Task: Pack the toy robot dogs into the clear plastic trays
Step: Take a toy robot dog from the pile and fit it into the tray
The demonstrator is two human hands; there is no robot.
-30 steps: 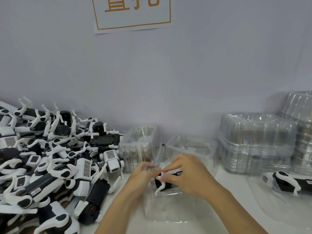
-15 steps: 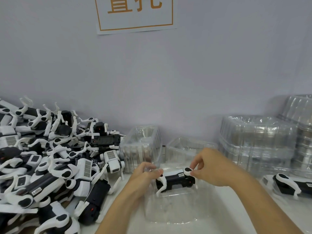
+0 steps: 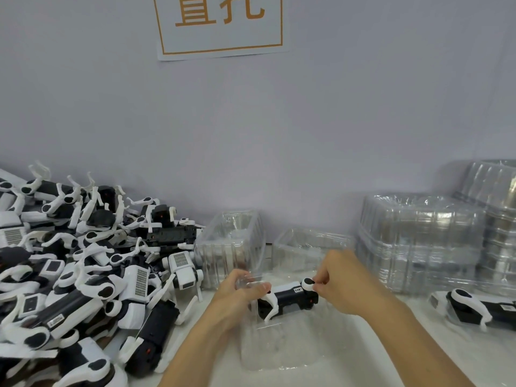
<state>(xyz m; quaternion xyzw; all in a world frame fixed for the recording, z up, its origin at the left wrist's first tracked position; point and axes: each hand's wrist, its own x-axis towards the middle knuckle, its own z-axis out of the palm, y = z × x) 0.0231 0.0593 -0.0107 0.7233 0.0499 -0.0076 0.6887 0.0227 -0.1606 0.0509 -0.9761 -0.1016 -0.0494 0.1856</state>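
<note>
**Toy robot dog held over a clear tray by both hands**

The heap of toy robot dogs point(image 3: 83, 275) along the left edge of the tabletop point(image 3: 363, 370) is cut off by the frame on the left and below, and its black bodies and white legs tangle so that single toys are hard to separate. Just right of the heap, against the back wall, an empty clear tray point(image 3: 231, 247) stands tilted; a second empty tray point(image 3: 310, 247) sits beside it, its edges faint against the wall.

The left hand point(image 3: 237, 297) curls its fingers around the left wall of the clear plastic tray point(image 3: 279, 347) at the middle front of the tabletop; the tray is see-through, so its rim is hard to trace and I cannot tell how far the toy has sunk inside. The toy robot dog point(image 3: 287, 298) between the hands has a black boxy body, white legs, and a small label on top. Its long axis runs left to right, rising slightly toward the right, with one white leg hanging down at its left end. The right hand point(image 3: 343, 286) pinches the white round joint at the toy's right end between thumb and fingertips.

Further right, a stack of clear trays point(image 3: 418, 241) stands at the back, with a taller stack cut off at the right edge. In front, a packed toy dog point(image 3: 480, 307) lies in a tray, partly out of frame.
</note>
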